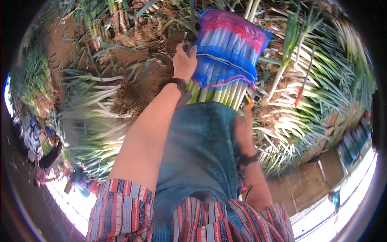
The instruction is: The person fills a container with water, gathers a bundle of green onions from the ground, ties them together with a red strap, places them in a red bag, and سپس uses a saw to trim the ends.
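A clear and blue plastic bag (pixel 227 50) with a red band lies in front of me, packed with leeks. The pale green leek stalks (pixel 219 96) stick out of its near end and run up to my dark teal apron (pixel 197 149). My left hand (pixel 185 62), with a black band at the wrist, is at the bag's left edge. Its fingers are curled, and a small dark and shiny bit shows at the tips, too small to name. My right hand (pixel 244 131) is blurred beside the apron, right of the stalks, with a red spot near its fingertips.
Loose leeks (pixel 314 80) with white stems lie in a large heap on the right. Another pile of leeks (pixel 96 101) is on the left, its roots towards the bare soil (pixel 66 34). Upright leek bundles (pixel 119 18) stand at the far side.
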The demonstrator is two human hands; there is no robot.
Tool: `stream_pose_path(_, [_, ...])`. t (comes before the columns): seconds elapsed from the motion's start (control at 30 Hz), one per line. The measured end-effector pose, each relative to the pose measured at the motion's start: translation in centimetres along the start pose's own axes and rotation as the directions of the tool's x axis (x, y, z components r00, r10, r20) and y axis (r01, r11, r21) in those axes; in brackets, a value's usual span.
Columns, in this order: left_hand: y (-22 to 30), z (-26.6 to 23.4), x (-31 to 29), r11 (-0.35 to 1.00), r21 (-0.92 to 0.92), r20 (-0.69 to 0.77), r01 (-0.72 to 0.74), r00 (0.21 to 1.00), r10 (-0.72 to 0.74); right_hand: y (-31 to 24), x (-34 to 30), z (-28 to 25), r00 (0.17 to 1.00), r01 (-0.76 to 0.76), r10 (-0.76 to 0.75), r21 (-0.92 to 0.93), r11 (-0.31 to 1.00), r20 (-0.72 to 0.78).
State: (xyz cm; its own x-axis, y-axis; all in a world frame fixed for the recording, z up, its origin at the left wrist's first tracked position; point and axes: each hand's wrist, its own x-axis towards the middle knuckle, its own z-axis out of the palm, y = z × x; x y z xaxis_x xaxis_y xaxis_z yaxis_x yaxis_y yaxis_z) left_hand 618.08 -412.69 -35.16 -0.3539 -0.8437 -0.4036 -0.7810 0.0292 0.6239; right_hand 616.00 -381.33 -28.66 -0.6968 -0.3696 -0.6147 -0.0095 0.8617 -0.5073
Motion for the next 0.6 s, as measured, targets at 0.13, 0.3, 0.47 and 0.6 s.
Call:
stream_pose_path(0.13, [-3.6, -1.6, -4.4, 0.949, -0.313, 0.074, -0.018, 0.996, 0.044, -6.4, -12.9, 6.4, 0.953, 0.219, -0.236, 0.106, 0.970, 0.190])
stream_pose_path(0.3, [-13.4, -6.4, -18.2, 0.917, 0.351, 0.527, -0.189, 0.849, -0.026, -9.9, -13.9, 6.7, 0.911, 0.353, -0.232, -0.351, 0.867, 0.342])
stream_pose_path(0.47, [-15.3, -7.8, -21.4, 0.937, 0.348, 0.482, -0.031, 0.863, -0.150, -8.2, -16.2, 6.4, 0.867, 0.468, -0.323, -0.397, 0.790, 0.379])
stream_pose_path(0.6, [-15.8, -6.9, -22.5, 0.936, 0.346, 0.447, -0.065, 0.889, -0.104, -6.4, -20.5, 6.4, 0.831, 0.519, -0.357, -0.366, 0.772, 0.426])
